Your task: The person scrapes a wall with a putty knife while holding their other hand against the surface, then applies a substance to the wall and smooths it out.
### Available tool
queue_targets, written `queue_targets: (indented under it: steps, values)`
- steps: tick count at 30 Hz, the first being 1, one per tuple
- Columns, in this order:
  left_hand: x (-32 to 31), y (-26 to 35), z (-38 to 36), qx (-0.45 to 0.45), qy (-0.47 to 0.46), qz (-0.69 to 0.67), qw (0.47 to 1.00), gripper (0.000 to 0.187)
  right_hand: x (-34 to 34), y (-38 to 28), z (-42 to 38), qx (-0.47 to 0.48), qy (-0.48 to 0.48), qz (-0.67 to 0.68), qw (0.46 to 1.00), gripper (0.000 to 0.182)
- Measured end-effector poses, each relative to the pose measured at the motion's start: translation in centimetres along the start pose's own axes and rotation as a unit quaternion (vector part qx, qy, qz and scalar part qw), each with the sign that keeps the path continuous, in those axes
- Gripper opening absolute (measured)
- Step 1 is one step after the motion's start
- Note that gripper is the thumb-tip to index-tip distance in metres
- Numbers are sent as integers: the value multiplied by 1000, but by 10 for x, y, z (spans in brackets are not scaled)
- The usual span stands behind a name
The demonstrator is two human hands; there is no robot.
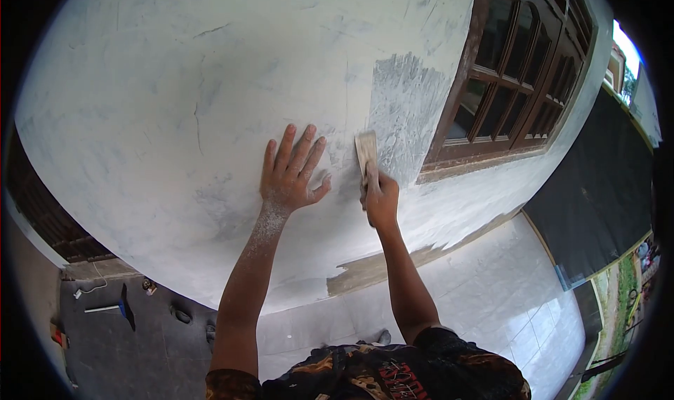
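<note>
My left hand [291,173] lies with its fingers spread against the whitish wall [161,84], white dust on its wrist and forearm. To its right, my right hand [381,200] is wrapped round a flat scraper [366,151] with a pale, dusty blade. The blade is at the wall, near the left edge of a rough grey patch [407,98]. Thin cracks and grey smudges mark the wall left of my left hand.
A brown wooden window [509,84] is set in the wall at the right. Bare grey-brown strip [365,274] runs along the wall's foot. A dark panel [597,182] stands far right. Shoes [181,314] and a white-handled tool [104,308] lie on the floor, lower left.
</note>
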State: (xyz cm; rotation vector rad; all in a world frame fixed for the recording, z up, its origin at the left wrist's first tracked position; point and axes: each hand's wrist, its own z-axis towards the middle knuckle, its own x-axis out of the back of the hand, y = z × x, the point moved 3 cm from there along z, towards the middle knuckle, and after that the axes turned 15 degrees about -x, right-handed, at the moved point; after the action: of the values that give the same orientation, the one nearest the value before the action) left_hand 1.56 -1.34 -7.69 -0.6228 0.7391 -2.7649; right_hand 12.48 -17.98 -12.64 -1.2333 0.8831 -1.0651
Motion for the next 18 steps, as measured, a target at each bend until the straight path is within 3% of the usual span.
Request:
queue_targets:
  steps: [4, 6, 11, 13, 18]
  values:
    - [0, 2, -1, 0, -10, 4, 1000, 66, -2, -7, -10, 3, -18, 12, 1000, 53]
    - [-1, 1, -2, -1, -4, 4, 1000, 66, -4, 12, -21, -80, -23, 13, 996, 53]
    - [-1, 3, -2, 4, 1, 2, 1000, 67, -4, -1, -1, 6, -29, -1, 1000, 52]
    - [-1, 2, 0, 6, -2, 5, 1000, 67, -8, -14, -7, -64, -89, 74, 991, 57]
    - [6, 6, 5, 28, 1, -24, 999, 70, -11, -9, -13, -96, -154, 103, 978, 54]
